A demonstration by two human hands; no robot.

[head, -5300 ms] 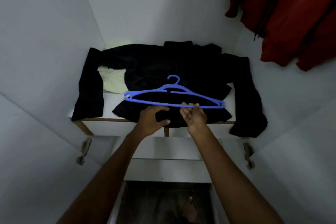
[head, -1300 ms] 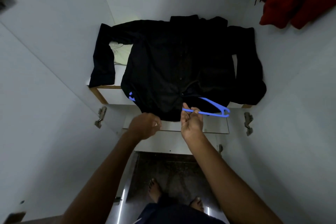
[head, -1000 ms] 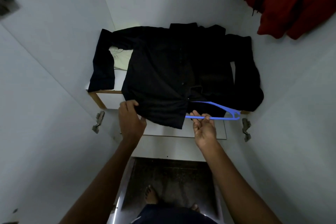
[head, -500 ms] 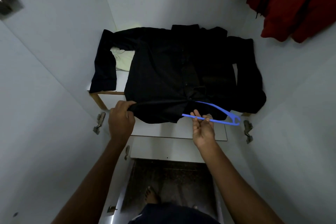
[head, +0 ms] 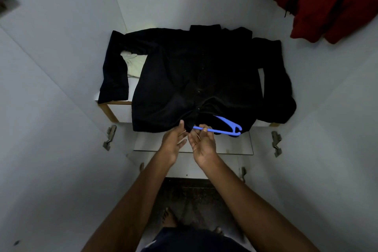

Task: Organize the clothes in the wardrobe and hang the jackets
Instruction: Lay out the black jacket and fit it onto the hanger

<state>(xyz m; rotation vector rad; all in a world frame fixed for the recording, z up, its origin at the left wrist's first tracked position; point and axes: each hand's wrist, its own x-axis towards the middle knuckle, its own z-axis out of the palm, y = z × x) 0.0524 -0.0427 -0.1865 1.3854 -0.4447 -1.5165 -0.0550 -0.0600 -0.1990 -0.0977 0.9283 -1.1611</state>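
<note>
The left hand (head: 173, 141) had let go of the black jacket (head: 194, 80) corner and moved beside the right hand (head: 202, 145), fingers loose. The right hand still pinched the blue hanger (head: 227, 129).

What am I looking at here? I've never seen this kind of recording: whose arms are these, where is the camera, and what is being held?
The one camera sits on a person's head, looking down at their own bare arms. A black jacket lies spread on a white wardrobe shelf. The right hand pinches a blue hanger, most of it hidden under the jacket's hem. The left hand touches that hem with relaxed fingers. Red clothes hang at upper right; a pale garment lies under the jacket's sleeve.
</note>
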